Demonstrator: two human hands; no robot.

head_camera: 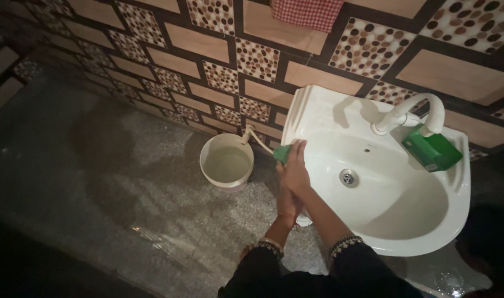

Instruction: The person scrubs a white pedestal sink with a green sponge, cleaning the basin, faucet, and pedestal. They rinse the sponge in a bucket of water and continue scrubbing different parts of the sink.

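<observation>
A white bucket (227, 161) stood at frame centre on the wet speckled floor (97, 165), just left of the white washbasin (423, 232). A green box (432, 149) sat on the basin's upper right rim under the white tap (412, 113). Your right hand (295, 171) pressed a green scrubbing pad (281, 153) against the basin's left rim, fingers curled over it. Your left hand (288, 205) lay beneath the rim; you couldn't tell its grip.
</observation>
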